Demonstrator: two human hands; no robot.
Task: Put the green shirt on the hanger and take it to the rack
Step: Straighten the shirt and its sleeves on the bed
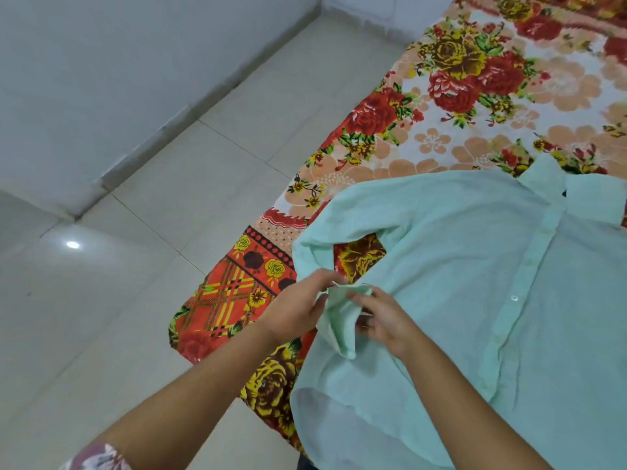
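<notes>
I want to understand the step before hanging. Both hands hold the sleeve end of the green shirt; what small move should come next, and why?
Probably draw the sleeve cuff outward and lay it flat. The left hand and right hand pinch it bunched, and the green shirt lies buttoned on the floral bedsheet. No hanger is in view.

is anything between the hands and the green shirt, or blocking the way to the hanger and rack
Nothing separates them: the left hand and right hand already pinch the cuff of the pale green button-up shirt, which lies on the floral bedspread. No hanger or rack is in view, so that path cannot be judged.
</notes>
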